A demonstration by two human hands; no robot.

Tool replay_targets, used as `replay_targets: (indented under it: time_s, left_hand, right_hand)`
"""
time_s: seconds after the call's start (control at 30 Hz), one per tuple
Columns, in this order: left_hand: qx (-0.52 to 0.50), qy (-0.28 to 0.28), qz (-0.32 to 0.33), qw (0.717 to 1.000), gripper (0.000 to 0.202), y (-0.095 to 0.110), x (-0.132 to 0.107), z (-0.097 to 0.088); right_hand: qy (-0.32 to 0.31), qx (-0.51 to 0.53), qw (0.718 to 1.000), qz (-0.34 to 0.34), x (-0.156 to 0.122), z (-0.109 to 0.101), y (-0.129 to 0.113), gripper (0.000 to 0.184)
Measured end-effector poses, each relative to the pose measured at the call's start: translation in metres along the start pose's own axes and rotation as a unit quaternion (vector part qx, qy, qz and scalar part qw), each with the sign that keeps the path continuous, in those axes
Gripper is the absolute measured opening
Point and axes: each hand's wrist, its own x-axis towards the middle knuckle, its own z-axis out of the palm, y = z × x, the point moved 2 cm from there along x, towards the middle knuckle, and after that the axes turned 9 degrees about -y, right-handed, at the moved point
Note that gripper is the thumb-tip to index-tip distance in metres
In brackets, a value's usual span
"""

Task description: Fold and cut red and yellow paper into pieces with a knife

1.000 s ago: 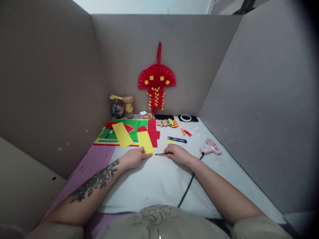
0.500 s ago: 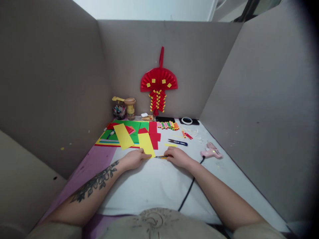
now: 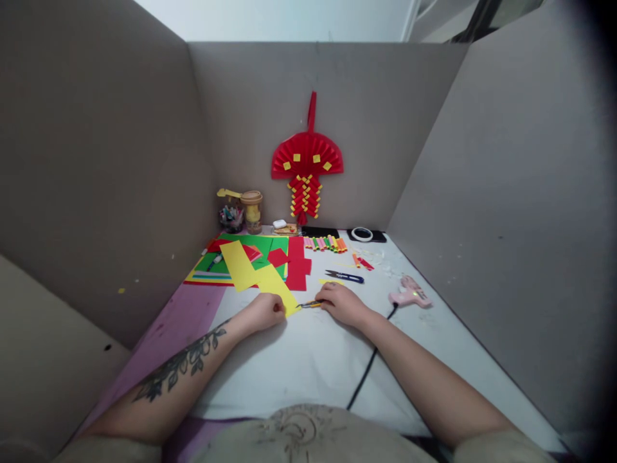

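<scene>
My left hand (image 3: pixel 267 312) is closed at the near left edge of a yellow paper sheet (image 3: pixel 278 286), thumb and fingers curled together at its edge. The sheet slants over the white cloth, its near end close to my right hand. My right hand (image 3: pixel 340 299) is closed around what looks like small scissors (image 3: pixel 309 305) with an orange handle and dark blades. Their tips point left and meet the sheet's near right corner. A narrow yellow strip (image 3: pixel 331 281) lies just beyond my right hand. Dark-handled thread snips (image 3: pixel 344 276) rest behind it.
Green, red and yellow papers (image 3: pixel 260 244) are piled at the back left. Rolled paper tubes (image 3: pixel 325 244) line the back. A pink glue gun (image 3: pixel 409 294) with a black cord lies right. White tape (image 3: pixel 361 234) sits behind. A red paper fan ornament (image 3: pixel 307 154) hangs on the wall.
The yellow sheet has turned, its far end swinging left and its near end shifting slightly nearer. My left hand has drawn back a little and its fingers have curled in.
</scene>
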Motion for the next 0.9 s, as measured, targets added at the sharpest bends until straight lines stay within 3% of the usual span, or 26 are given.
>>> replay_targets:
  time_s: [0.2, 0.5, 0.73, 0.9]
  left_hand:
    - [0.036, 0.029, 0.000, 0.999, 0.014, 0.004, 0.002, 0.006]
    - [0.105, 0.003, -0.018, 0.994, 0.018, 0.013, -0.004, 0.005]
    - [0.092, 0.050, -0.059, 0.993, 0.019, 0.007, 0.010, 0.003]
    - [0.083, 0.076, -0.053, 0.992, 0.017, 0.003, 0.014, 0.000]
  right_hand:
    - [0.005, -0.010, 1.000, -0.020, 0.001, 0.000, 0.004, 0.019]
    - [-0.006, -0.011, 1.000, -0.025, -0.001, -0.001, 0.005, 0.018]
    - [0.018, -0.041, 0.999, -0.002, 0.006, -0.001, 0.008, 0.018]
    - [0.031, -0.042, 0.999, -0.004, 0.014, 0.000, 0.013, 0.016]
